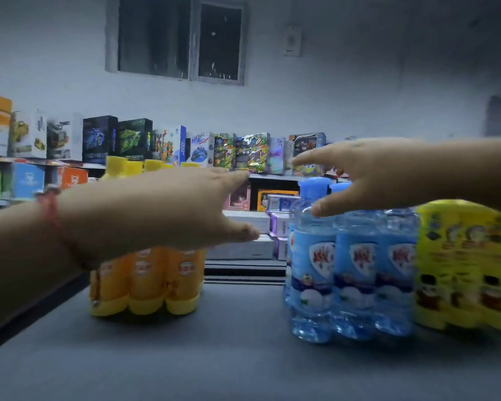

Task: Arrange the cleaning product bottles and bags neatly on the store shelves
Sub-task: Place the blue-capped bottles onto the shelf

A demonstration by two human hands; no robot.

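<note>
A cluster of orange-yellow bottles (145, 282) with yellow caps stands on the grey shelf top (214, 357) at the left. Clear blue bottles (350, 270) with blue caps stand in a row to the right, and yellow bottles (469, 264) sit beside them at the far right. My left hand (156, 209) is stretched out flat above the orange bottles, fingers apart, holding nothing. My right hand (368, 172) reaches in from the right over the blue caps, fingers spread, thumb near the front blue bottle's neck, gripping nothing.
Behind the shelf top, a far shelf (272, 177) carries several toy boxes (133, 140) along the white wall. Lower shelves hold more boxes (275, 198). A dark window (180, 39) is high on the wall. A gap of bare shelf lies between the orange and blue bottles.
</note>
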